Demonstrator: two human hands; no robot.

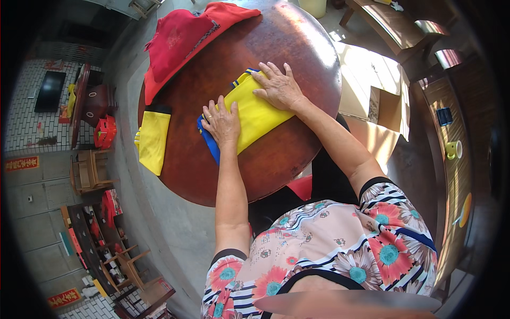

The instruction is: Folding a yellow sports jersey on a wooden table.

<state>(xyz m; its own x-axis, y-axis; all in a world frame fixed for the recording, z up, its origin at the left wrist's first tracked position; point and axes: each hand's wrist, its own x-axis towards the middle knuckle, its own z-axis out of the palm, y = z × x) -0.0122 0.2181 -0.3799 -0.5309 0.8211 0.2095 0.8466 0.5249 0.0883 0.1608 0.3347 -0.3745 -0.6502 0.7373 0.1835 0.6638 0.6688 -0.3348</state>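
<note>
A folded yellow garment with blue trim point(259, 115) lies flat on a round, reddish-brown table point(191, 175). My left hand point(221, 123), with a ring on one finger, presses palm down on its left end, beside a blue edge. Fingers spread, my right hand point(279, 87) rests on the far right part, near a striped blue and yellow border. Neither hand grips the cloth. To the left, a smaller folded yellow cloth piece with a black band point(153, 137) overhangs the table's rim. Red garments point(179, 40) are spread at the far left of the table.
Right of the table stands an open cardboard box point(358, 103). Farther right, a wooden bench point(450, 175) holds a yellow-green mug point(453, 150). A wooden chair point(91, 171) and a red bag point(105, 131) are off to the left.
</note>
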